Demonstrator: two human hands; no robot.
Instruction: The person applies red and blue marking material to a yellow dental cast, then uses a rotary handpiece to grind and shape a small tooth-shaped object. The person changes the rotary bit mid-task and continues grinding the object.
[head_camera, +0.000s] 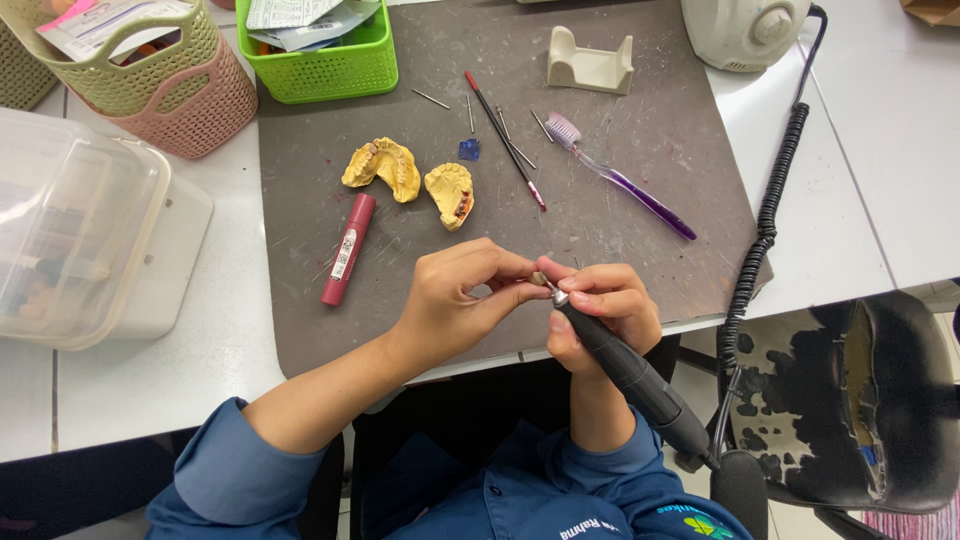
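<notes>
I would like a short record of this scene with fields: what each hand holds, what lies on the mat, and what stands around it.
Left hand: left hand pinches a small piece at its fingertips.
Right hand: right hand grips a black handpiece, its tip at the small piece.
Mat: grey mat carries two yellow dental casts, a red tube, a purple toothbrush, a thin red-tipped tool and a beige holder.
Around: green basket, pink basket, clear plastic box, coiled black cable.
</notes>
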